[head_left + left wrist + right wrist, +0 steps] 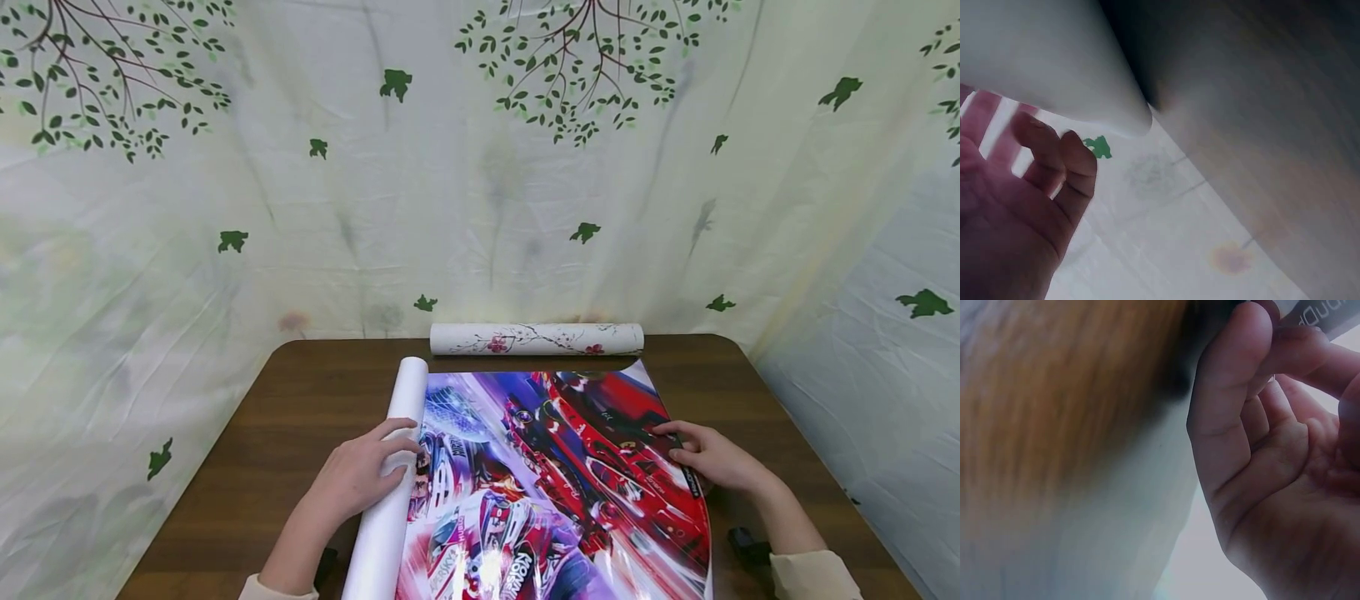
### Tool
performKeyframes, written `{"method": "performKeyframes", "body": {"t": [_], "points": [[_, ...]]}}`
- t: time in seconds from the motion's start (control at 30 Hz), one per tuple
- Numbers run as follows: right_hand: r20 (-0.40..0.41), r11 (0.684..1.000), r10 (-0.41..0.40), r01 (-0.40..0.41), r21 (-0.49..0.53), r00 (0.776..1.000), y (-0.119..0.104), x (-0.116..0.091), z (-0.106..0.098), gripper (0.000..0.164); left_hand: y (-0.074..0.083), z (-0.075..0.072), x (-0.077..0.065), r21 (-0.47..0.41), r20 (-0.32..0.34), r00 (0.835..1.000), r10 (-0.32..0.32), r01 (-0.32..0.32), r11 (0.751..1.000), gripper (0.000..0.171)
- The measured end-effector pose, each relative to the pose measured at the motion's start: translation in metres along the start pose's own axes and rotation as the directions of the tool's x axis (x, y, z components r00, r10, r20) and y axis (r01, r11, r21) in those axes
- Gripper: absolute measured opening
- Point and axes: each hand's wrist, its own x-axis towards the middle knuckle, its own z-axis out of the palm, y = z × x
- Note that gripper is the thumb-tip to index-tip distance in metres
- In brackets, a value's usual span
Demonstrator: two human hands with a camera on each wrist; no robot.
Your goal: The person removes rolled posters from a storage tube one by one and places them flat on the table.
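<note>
A glossy poster (pixel 555 483) with red racing cars and figures in racing suits lies partly unrolled on the table. Its left part is still a white roll (pixel 378 533). My left hand (pixel 367 467) grips that roll from the left, fingers bent over its top; in the left wrist view the roll (pixel 1047 56) passes above the curled fingers (pixel 1075 169). With thumb and fingers, my right hand (pixel 712 454) pinches the poster's right edge beside a dark lettered strip. The right wrist view shows bent fingers (pixel 1229 406) at a lettered strip (pixel 1325 319).
Behind the poster, a second roll (pixel 536 339), white with a pink blossom branch, lies across the back of the brown wooden table (pixel 300 417). A small black object (pixel 747 546) is by the right wrist. A pale cloth (pixel 450 208) with leaf prints hangs behind.
</note>
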Motion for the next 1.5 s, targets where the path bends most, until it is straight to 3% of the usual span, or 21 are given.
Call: {"method": "performKeyframes", "body": {"t": [0.13,0.3,0.5,0.83,1.07,1.33,1.5], "points": [[-0.007,1.000,0.010,-0.010,-0.012,1.000,0.001,0.000,-0.001,0.050,-0.004,-0.001,-0.006,-0.003,0.049,0.999,0.013,-0.013,1.000,0.027],[-0.008,1.000,0.003,-0.003,-0.014,1.000,0.003,-0.001,-0.003,0.049,-0.009,-0.002,-0.012,-0.041,0.054,0.996,-0.071,0.073,0.996,0.020],[-0.004,1.000,0.001,-0.001,-0.002,1.000,0.004,-0.004,-0.005,0.049,-0.018,-0.003,-0.015,0.013,0.010,0.988,-0.154,0.153,0.988,0.006],[-0.016,1.000,0.006,-0.007,-0.022,1.000,0.005,-0.005,-0.005,0.049,-0.041,-0.013,-0.028,0.035,0.018,0.952,-0.304,0.303,0.952,0.023],[0.020,0.999,0.034,-0.034,0.008,0.999,0.006,-0.008,-0.005,0.061,-0.073,-0.018,-0.038,-0.088,0.161,0.914,-0.372,0.389,0.917,0.025],[0.144,0.993,0.010,-0.027,0.116,0.989,0.011,-0.012,-0.009,0.079,-0.099,-0.019,-0.044,-0.353,0.246,0.922,-0.300,0.373,0.858,0.038],[0.160,0.983,0.009,-0.038,0.181,0.987,0.019,-0.015,-0.015,0.078,-0.112,-0.020,-0.042,-0.426,0.293,0.920,-0.261,0.370,0.826,0.035]]}}
